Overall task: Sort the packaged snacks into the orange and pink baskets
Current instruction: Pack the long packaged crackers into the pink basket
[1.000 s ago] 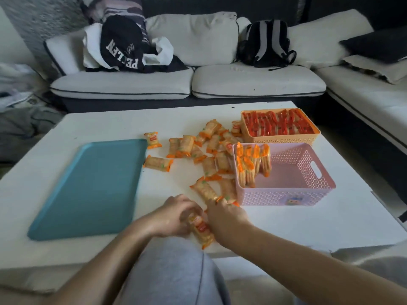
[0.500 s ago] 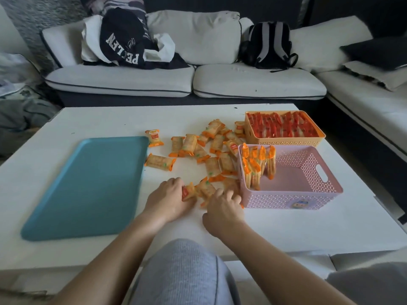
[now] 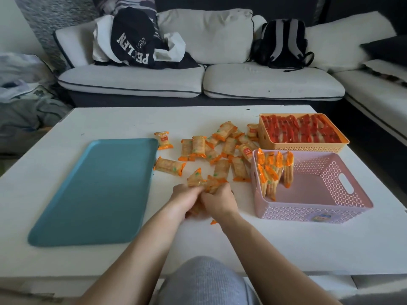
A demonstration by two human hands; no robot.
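Observation:
Orange-ended snack packets lie scattered across the middle of the white table. My left hand and my right hand meet just left of the pink basket, both closed around a bunch of these packets whose ends stick up above the fingers. Several orange packets stand upright in the pink basket's near-left corner. The orange basket behind it is filled with red packets.
A teal tray lies flat on the left half of the table. One packet lies by the tray's far corner. Behind the table stands a white sofa with a dark garment and a backpack.
Both hands moved forward from the table's near edge toward the pile. They gathered more packets and now hold a bunch together between them.

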